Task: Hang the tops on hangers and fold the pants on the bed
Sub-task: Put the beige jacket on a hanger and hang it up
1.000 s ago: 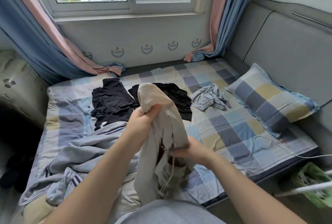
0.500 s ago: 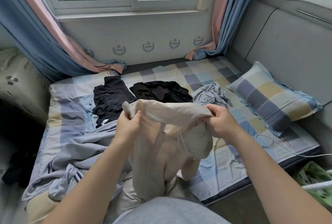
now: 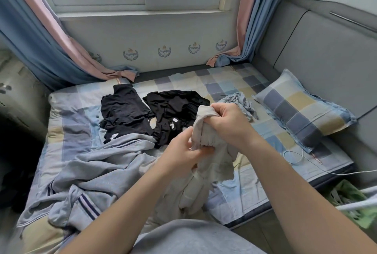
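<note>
right hand: your right hand (image 3: 228, 123) is fisted round the bunched top end of the beige garment (image 3: 206, 174), fingers curled tight.
left hand: your left hand (image 3: 181, 151) pinches a fold just below that fist, thumb and fingers closed on cloth.
garment position: held up over the near edge of the bed (image 3: 234, 82), about mid-width. The lower part sags down onto the bed in front of you.
garment type: too bunched to call it pants or a top.
handling: judged light, soft and limp. It collapses wherever you don't support it. Not slippery, not fragile.
where to grip: don't work from the wad. Find a finished edge (waistband or hem) and take its two corners, one per hand, so it hangs flat.
risk: a twisted leg or sleeve inside the bunch will fold in crooked.
rest of pile: black top (image 3: 124, 111) and second black top (image 3: 177, 109) lie mid-bed toward the far edge. The striped grey garment (image 3: 95, 164) is at the near-left corner, and a small grey-blue piece (image 3: 242, 100) sits just beside the pillow (image 3: 302, 111).
hangers: none I can make out.
</note>
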Motion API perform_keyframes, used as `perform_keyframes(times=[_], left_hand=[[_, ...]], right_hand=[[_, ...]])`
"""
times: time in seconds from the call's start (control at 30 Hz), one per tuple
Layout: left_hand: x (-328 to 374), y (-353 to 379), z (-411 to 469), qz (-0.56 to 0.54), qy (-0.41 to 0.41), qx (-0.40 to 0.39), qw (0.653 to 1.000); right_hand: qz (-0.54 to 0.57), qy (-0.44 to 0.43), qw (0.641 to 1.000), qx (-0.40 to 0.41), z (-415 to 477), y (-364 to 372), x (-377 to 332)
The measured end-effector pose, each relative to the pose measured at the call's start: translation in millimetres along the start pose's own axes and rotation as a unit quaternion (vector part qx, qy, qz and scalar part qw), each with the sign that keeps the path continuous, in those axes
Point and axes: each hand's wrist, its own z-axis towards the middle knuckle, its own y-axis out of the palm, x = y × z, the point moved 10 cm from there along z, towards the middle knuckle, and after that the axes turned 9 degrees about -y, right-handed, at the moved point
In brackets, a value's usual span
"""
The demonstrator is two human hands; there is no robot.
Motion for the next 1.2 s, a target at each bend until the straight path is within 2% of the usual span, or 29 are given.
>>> perform_keyframes(times=[0.1, 0.17, 0.23, 0.3, 0.4, 0.53, 0.63, 0.7, 0.73, 0.8, 0.87, 0.9, 0.93, 1.0, 1.1, 1.2], left_hand=[[-9, -21, 1, 0.072, 0.006, 0.092, 0.993], [-20, -39, 0, 0.108, -0.02, 0.147, 0.983], [-30, -55, -1, 0.107, -0.056, 0.179, 0.976], [-38, -66, -1, 0.064, -0.082, 0.189, 0.976], [-44, -73, 1, -0.015, -0.101, 0.182, 0.978], [-31, -62, -1, -0.04, -0.067, 0.119, 0.99], [-28, -40, -5, -0.01, -0.087, 0.028, 0.996], [-32, -30, -6, 0.01, -0.1, 0.0, 0.995], [-34, -30, -6, -0.009, -0.109, 0.009, 0.994], [-40, -38, -10, -0.139, -0.149, 0.043, 0.978], [-40, -40, -14, -0.304, -0.177, 0.042, 0.935], [-39, -40, -15, -0.352, -0.183, 0.033, 0.917], [-38, -39, -16, -0.383, -0.189, 0.023, 0.904], [-33, -35, -19, -0.413, -0.197, 0.008, 0.889], [-30, -30, -22, -0.444, -0.209, -0.002, 0.871], [-24, -26, -23, -0.487, -0.206, -0.016, 0.849]], right_hand=[[0.015, 0.028, 0.999, 0.012, -1, -6, 10], [0.018, 0.052, 0.998, 0.002, -3, -9, 18], [-0.001, 0.08, 0.996, -0.026, -6, -11, 26], [-0.031, 0.111, 0.989, -0.09, -9, -8, 36], [-0.108, 0.123, 0.976, -0.144, -9, -12, 44], [-0.11, 0.09, 0.986, -0.088, 3, -34, 40], [-0.13, 0.071, 0.987, -0.064, 13, -45, 35], [-0.156, 0.048, 0.987, -0.01, 20, -51, 32], [-0.193, 0.032, 0.98, 0.026, 22, -54, 29], [-0.266, 0.006, 0.96, 0.087, 18, -53, 27], [-0.253, -0.001, 0.96, 0.118, 8, -47, 34], [-0.223, 0.009, 0.968, 0.113, 2, -41, 42], [-0.185, 0.038, 0.978, 0.088, -4, -30, 56], [-0.12, 0.154, 0.981, -0.013, -21, 3, 91], [-0.069, 0.352, 0.917, -0.173, -69, 54, 133], [0.013, 0.425, 0.882, -0.204, -97, 82, 151]])
